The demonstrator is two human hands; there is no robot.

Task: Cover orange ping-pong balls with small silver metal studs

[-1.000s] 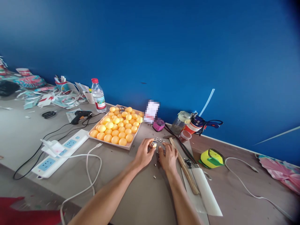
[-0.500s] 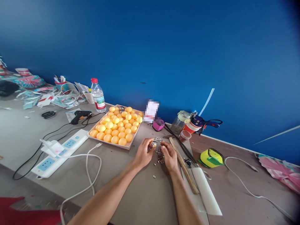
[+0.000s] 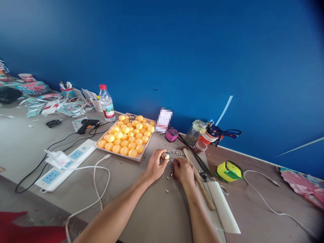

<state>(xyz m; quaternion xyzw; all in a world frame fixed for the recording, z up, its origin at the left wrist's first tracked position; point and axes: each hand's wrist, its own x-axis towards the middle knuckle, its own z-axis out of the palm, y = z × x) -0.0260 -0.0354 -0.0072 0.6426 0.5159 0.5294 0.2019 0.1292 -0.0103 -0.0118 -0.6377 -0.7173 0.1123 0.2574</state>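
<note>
The left hand (image 3: 155, 166) is closed round a small ball (image 3: 166, 156), pinching it between thumb and fingertips just above the table (image 3: 152, 212); the ball shows orange with a patch of shiny studs on it. Just beside it, the right hand (image 3: 182, 170) lies palm down with its fingers curled onto a heap of silver beads (image 3: 172, 166); whether it has a bead pinched cannot be told, since the fingertips are hidden. The two hands are almost touching, the ball between them at their far side. A thin trail of the same beads (image 3: 175, 152) runs across the table just beyond the hands, and a few loose beads (image 3: 167, 191) lie nearer the person. To the left of the left hand stands a shallow tray (image 3: 118, 156) packed with orange balls (image 3: 126, 136). Behind the tray are a water bottle (image 3: 106, 107) with a red cap and a black hot-glue gun (image 3: 87, 123), with scissors (image 3: 53, 123) farther left. A white power strip (image 3: 64, 162) lies near the tray's left side, and a white cable (image 3: 101, 182) loops in front of it. Wooden sticks (image 3: 199, 180) lie just to the right of the right hand
</note>
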